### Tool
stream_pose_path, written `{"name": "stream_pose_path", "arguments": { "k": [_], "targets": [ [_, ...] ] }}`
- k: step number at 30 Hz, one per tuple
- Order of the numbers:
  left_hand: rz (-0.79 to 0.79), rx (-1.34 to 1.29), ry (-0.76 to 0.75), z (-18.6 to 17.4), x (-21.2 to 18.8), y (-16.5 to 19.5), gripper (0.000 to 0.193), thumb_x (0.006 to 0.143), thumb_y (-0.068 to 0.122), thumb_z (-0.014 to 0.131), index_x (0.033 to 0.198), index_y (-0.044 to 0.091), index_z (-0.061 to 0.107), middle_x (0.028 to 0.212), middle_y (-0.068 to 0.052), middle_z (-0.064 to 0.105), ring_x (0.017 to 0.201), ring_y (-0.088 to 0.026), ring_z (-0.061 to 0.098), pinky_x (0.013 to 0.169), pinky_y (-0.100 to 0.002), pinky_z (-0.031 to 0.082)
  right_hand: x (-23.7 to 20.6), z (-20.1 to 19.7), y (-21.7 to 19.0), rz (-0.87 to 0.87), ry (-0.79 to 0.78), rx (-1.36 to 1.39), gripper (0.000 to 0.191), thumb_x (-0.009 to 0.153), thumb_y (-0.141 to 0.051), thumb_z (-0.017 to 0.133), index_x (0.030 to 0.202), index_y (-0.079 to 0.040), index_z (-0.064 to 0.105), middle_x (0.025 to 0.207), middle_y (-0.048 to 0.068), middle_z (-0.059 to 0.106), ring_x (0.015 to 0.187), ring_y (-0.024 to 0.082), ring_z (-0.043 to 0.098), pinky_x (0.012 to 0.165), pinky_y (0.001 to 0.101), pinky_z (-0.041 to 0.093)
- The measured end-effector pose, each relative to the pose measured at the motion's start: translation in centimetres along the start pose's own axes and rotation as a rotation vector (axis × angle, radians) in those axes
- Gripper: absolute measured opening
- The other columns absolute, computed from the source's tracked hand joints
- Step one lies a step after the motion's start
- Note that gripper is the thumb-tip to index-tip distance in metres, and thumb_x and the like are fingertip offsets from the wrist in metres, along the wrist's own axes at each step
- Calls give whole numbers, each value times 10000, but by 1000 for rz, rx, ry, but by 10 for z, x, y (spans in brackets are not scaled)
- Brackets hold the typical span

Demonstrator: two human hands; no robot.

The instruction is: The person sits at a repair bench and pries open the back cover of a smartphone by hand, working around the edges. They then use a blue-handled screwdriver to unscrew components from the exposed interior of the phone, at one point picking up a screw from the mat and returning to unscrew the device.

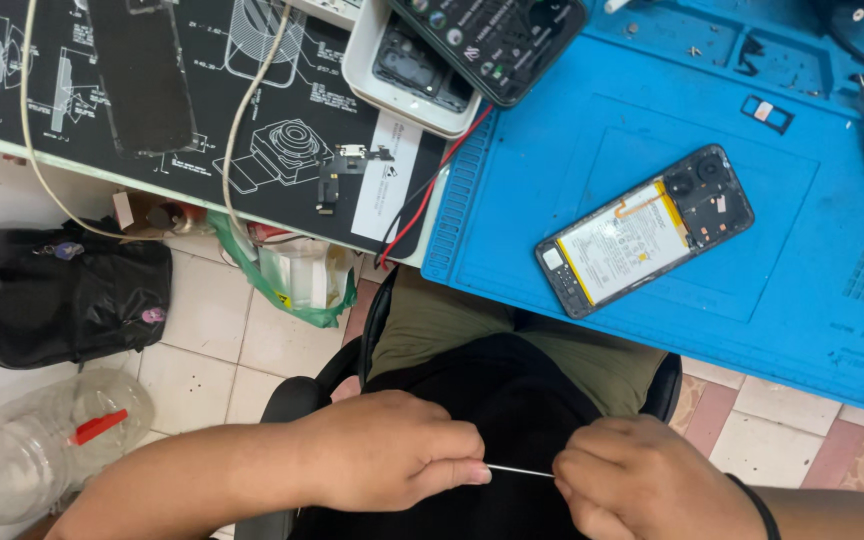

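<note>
Between both hands' fingers (467, 470) stretches a thin, stiff metal pin (519, 470).

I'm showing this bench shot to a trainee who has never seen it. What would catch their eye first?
Probably the opened phone, back cover off and battery exposed, lying at a slant on the bright blue work mat. Next, low in the frame over the lap, the left hand and right hand pinch a thin metal pin between them.
</note>
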State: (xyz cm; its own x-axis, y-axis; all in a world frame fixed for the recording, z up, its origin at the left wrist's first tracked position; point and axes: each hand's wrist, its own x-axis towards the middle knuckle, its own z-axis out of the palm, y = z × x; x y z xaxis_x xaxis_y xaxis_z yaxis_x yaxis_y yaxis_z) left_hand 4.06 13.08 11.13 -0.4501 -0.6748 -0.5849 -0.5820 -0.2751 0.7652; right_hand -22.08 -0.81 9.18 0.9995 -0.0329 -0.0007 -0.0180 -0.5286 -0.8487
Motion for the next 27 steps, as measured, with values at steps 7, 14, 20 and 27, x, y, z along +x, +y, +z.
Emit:
{"name": "stream_pose_path", "arguments": {
  "k": [7, 14, 20, 27],
  "targets": [
    [311, 148, 338, 17, -1, -21, 267, 1034, 396, 585, 954, 145, 625, 743, -123, 626, 700, -375, 651, 589, -517, 485, -17, 11, 9, 402, -41, 316, 95, 857, -108, 659, 786, -48, 673, 681, 81, 645, 627, 216, 688, 563, 349, 523],
    [292, 134, 302, 18, 0, -26, 308, 1043, 424, 563, 944, 141, 634, 747, -129, 636, 712, -373, 654, 622, -514, 494, -29, 20, 19, 567, -98, 406, 142, 873, -144, 664, 780, -38, 675, 665, 71, 645, 635, 186, 709, 573, 341, 532],
    [35, -248, -189, -3, 7, -29, 404, 1017, 551, 498, 1150, 239, 716, 853, -35, 747, 861, -276, 701, 602, -630, 414, -17, 18, 18, -213, 96, -389, 157, 756, -166, 759, 858, -98, 660, 750, 29, 580, 623, 173, 623, 533, 328, 524],
    [140, -212, -49, -1, 10, -31, 358, 1018, 491, 508, 1045, 177, 675, 783, -77, 692, 772, -295, 688, 685, -471, 513, -13, 10, 21, -372, 130, -631, 192, 759, -206, 698, 906, -90, 655, 815, 44, 606, 701, 194, 616, 628, 340, 533]
  ]
}}
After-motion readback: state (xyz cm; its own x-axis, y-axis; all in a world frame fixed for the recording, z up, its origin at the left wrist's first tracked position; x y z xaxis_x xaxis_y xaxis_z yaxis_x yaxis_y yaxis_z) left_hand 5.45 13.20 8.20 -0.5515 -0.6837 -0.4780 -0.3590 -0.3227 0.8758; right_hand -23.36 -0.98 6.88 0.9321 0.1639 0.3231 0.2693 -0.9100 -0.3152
